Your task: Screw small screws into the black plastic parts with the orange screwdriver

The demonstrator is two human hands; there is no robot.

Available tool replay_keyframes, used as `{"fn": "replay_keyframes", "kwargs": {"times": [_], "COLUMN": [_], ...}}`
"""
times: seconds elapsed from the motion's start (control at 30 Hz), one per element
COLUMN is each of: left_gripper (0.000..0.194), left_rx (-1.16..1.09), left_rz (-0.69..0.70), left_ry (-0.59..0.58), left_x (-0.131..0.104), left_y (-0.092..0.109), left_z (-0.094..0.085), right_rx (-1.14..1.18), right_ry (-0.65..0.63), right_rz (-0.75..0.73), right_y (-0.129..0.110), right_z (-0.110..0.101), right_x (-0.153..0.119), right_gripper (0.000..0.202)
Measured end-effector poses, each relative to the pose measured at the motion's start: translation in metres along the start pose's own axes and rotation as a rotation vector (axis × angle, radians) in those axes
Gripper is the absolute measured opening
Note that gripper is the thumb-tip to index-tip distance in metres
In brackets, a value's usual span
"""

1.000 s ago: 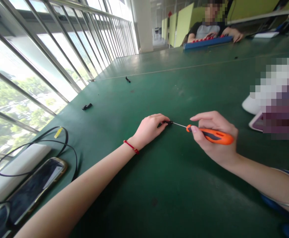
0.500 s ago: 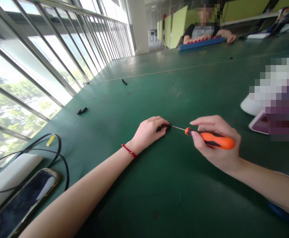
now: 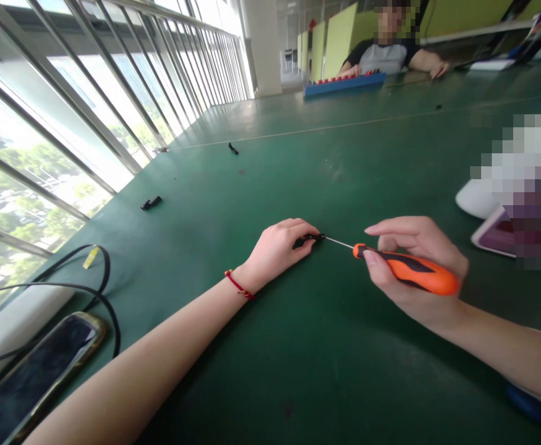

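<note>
My left hand [image 3: 285,247], with a red cord on its wrist, rests on the green table and pinches a small black part [image 3: 308,240] between thumb and fingers. What kind of part it is, I cannot make out. My right hand [image 3: 418,272] holds an orange and black screwdriver [image 3: 418,271] by its handle, thumb below and index finger stretched out above. The thin metal shaft points left, and its tip meets the right end of the black part.
Two similar black pieces, one nearer [image 3: 151,203] and one farther [image 3: 233,148], lie on the table [image 3: 270,179]. At left are a phone [image 3: 42,377], a white bar [image 3: 24,315] and a looped black cable [image 3: 112,321]. Across the table sits a person [image 3: 381,59] with a blue tray [image 3: 344,85]. A railing [image 3: 112,93] runs along the left.
The screwdriver handle and my right hand have shifted slightly right and down, its tip still at the black part. Across the table, the blue tray has slid left.
</note>
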State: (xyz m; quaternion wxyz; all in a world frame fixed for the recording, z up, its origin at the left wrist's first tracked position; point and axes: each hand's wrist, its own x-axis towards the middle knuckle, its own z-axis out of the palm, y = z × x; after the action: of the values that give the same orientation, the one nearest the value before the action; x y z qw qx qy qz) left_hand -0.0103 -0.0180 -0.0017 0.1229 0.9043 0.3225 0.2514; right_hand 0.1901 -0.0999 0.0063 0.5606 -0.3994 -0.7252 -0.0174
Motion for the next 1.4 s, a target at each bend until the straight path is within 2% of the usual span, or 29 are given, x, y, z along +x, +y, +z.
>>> {"fn": "replay_keyframes", "kwargs": {"times": [0.17, 0.23, 0.3, 0.37, 0.43, 0.6, 0.7, 0.8, 0.9, 1.0, 1.13, 1.2, 1.33, 1.4], "left_gripper": [0.019, 0.019, 0.02, 0.02, 0.02, 0.02, 0.02, 0.02, 0.019, 0.019, 0.019, 0.02, 0.02, 0.02], "left_rx": [0.003, -0.002, -0.007, -0.01, -0.015, -0.021, -0.029, -0.041, -0.055, -0.064, -0.063, -0.065, -0.063, -0.063], "left_rz": [0.011, 0.012, 0.011, 0.012, 0.013, 0.008, 0.004, 0.0, -0.011, -0.027, -0.028, -0.026, -0.031, -0.028], "left_ry": [0.007, 0.009, 0.012, 0.012, 0.011, 0.005, 0.004, 0.009, 0.019, 0.02, 0.013, 0.011, 0.009, 0.006], "left_x": [0.0, 0.0, 0.0, 0.0, 0.0, 0.0, 0.0, 0.0, 0.0, 0.0, 0.001, 0.001, 0.0, 0.0], "left_y": [-0.002, -0.002, -0.003, -0.003, -0.003, -0.003, -0.003, -0.004, -0.004, -0.004, -0.005, -0.005, -0.003, -0.003], "left_z": [0.002, 0.002, 0.002, 0.002, 0.002, 0.002, 0.002, 0.002, 0.002, 0.003, 0.003, 0.003, 0.002, 0.001], "right_rx": [0.153, 0.119, 0.021, -0.036, -0.029, 0.112, 0.137, -0.018, -0.075, -0.02, 0.117, 0.158, 0.022, -0.022], "right_ry": [0.158, 0.09, 0.013, -0.016, -0.007, 0.163, 0.136, 0.024, -0.007, 0.031, 0.171, 0.164, -0.01, -0.032], "right_rz": [-0.019, 0.012, 0.005, -0.023, -0.02, -0.022, 0.019, 0.004, -0.014, 0.003, 0.039, 0.075, 0.062, 0.055], "right_y": [0.002, -0.001, -0.004, -0.006, -0.005, 0.004, 0.005, 0.0, -0.004, -0.001, 0.005, 0.005, -0.003, -0.006], "right_z": [0.004, 0.002, -0.001, -0.003, -0.003, 0.005, 0.005, 0.0, -0.002, 0.0, 0.006, 0.006, 0.0, -0.002], "right_x": [0.004, 0.006, 0.006, 0.005, 0.004, 0.002, 0.004, 0.006, 0.006, 0.004, 0.004, 0.004, 0.007, 0.006], "right_gripper": [0.049, 0.048, 0.034, 0.021, 0.021, 0.051, 0.061, 0.036, 0.018, 0.026, 0.043, 0.049, 0.022, 0.015]}}
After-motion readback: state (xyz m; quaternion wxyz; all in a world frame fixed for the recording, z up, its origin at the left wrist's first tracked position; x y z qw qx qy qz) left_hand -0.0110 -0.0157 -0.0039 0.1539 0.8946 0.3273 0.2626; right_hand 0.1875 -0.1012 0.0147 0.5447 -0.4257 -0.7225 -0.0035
